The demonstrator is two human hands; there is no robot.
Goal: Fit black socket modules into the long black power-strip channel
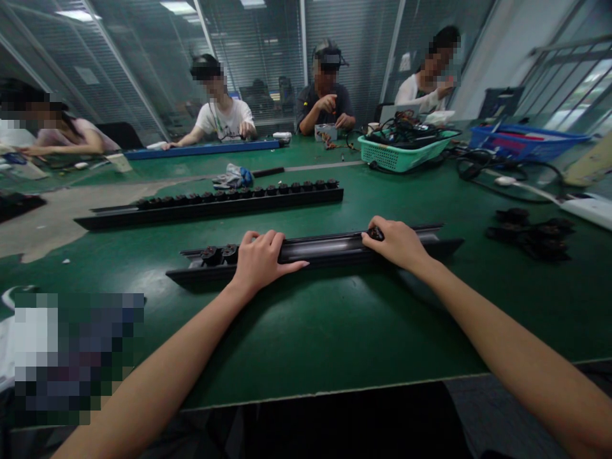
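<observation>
A long black channel-shaped rail (322, 250) lies across the green table in front of me. My left hand (258, 262) is over its left part, fingers curled over the far side and thumb along the near edge. Two round black socket-like modules (220, 255) sit in the channel just left of that hand. Farther right, my right hand (399, 243) is closed on a similar black module (376, 234) at the channel. The underside of that module is hidden, so I cannot tell whether it is seated.
Behind lies another black rail (215, 208) filled with several modules. Loose black modules (530, 234) are piled at right. A green basket (394, 156) of cables, a blue basket (521, 143), a glove (233, 176) and a white power strip (590, 209) stand farther back. Several people sit opposite.
</observation>
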